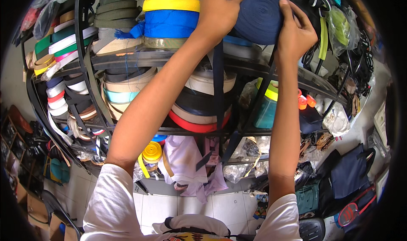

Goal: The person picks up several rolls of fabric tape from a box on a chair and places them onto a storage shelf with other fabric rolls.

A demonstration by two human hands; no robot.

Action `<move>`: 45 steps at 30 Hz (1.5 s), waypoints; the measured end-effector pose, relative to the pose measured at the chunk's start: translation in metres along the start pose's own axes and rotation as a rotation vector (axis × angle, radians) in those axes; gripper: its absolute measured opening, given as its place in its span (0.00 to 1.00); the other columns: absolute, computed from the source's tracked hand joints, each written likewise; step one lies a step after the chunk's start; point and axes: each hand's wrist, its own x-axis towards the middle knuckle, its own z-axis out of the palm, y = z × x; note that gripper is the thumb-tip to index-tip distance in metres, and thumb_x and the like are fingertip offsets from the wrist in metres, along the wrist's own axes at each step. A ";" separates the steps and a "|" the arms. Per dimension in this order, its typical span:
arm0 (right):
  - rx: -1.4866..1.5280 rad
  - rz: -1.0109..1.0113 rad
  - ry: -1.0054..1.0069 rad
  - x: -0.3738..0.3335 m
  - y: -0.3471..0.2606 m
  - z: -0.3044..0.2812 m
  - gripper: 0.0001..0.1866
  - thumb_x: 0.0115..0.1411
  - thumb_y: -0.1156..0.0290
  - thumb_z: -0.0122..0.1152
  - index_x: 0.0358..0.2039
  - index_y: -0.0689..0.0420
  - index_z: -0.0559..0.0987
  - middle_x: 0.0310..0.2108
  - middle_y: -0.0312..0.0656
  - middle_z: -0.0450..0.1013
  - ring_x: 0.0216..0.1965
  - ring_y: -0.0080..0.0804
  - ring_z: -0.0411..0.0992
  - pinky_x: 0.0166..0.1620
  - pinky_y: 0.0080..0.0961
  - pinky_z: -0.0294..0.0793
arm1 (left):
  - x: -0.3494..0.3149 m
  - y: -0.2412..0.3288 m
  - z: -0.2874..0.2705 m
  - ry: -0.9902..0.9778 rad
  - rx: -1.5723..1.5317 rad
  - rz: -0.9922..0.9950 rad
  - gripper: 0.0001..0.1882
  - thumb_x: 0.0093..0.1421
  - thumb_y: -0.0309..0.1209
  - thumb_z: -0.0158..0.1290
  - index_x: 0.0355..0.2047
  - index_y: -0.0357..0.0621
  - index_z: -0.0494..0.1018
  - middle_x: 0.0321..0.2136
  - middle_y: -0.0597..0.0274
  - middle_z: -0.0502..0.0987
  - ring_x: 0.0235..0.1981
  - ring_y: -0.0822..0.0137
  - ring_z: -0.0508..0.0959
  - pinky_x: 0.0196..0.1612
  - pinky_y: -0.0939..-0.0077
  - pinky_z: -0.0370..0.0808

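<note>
A large flat roll of navy webbing is held up at the top shelf between both my hands. My left hand grips its left side, the thumb lying against the coiled face. On the right edge, my right hand has its fingers bent around the rim. A dark navy strap hangs down below the roll, in front of the lower shelf. Close to my left hand stands a stack of webbing rolls, among them a yellow roll and a blue roll.
The black metal shelf holds several more webbing rolls, including a red roll and a small yellow roll. A teal container stands near my right forearm. Bagged items and black cords hang at right. Dark bags lie lower right.
</note>
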 end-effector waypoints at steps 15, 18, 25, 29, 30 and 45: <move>-0.094 -0.180 0.164 -0.008 -0.009 0.003 0.16 0.50 0.71 0.69 0.38 0.67 0.81 0.34 0.45 0.78 0.34 0.24 0.75 0.43 0.18 0.72 | -0.013 -0.006 0.006 0.104 -0.105 -0.014 0.15 0.62 0.33 0.51 0.40 0.30 0.75 0.31 0.50 0.80 0.33 0.67 0.78 0.40 0.73 0.73; 0.044 0.194 -0.282 -0.003 -0.023 -0.010 0.21 0.52 0.68 0.67 0.45 0.66 0.77 0.41 0.45 0.76 0.39 0.26 0.74 0.47 0.20 0.70 | -0.009 -0.005 0.002 0.100 -0.087 0.057 0.15 0.63 0.32 0.50 0.41 0.29 0.75 0.31 0.51 0.80 0.33 0.67 0.78 0.40 0.73 0.72; -0.095 0.332 -0.494 0.019 -0.037 -0.021 0.23 0.51 0.72 0.67 0.47 0.67 0.76 0.38 0.45 0.76 0.36 0.27 0.76 0.43 0.18 0.73 | -0.005 -0.008 -0.005 -0.132 -0.175 0.086 0.14 0.64 0.31 0.48 0.41 0.30 0.75 0.33 0.51 0.80 0.35 0.64 0.77 0.42 0.72 0.72; -0.084 0.011 0.015 -0.014 -0.017 0.005 0.22 0.46 0.74 0.71 0.42 0.71 0.77 0.32 0.45 0.77 0.30 0.24 0.75 0.38 0.15 0.73 | -0.010 -0.011 0.009 0.062 -0.200 0.148 0.15 0.64 0.32 0.48 0.41 0.30 0.74 0.33 0.49 0.79 0.35 0.63 0.77 0.42 0.72 0.72; -0.022 -0.098 0.124 -0.022 -0.012 0.011 0.24 0.46 0.73 0.71 0.43 0.71 0.77 0.34 0.45 0.77 0.32 0.24 0.75 0.39 0.15 0.73 | -0.010 -0.006 0.008 0.100 -0.146 0.113 0.15 0.64 0.32 0.48 0.41 0.30 0.74 0.33 0.49 0.79 0.35 0.63 0.77 0.42 0.72 0.72; 0.011 0.341 -0.322 0.005 -0.027 -0.024 0.19 0.51 0.72 0.68 0.41 0.70 0.79 0.33 0.47 0.78 0.32 0.28 0.77 0.39 0.19 0.75 | -0.016 -0.001 -0.008 -0.215 -0.396 -0.113 0.17 0.67 0.31 0.44 0.48 0.29 0.71 0.38 0.57 0.78 0.39 0.71 0.75 0.45 0.78 0.71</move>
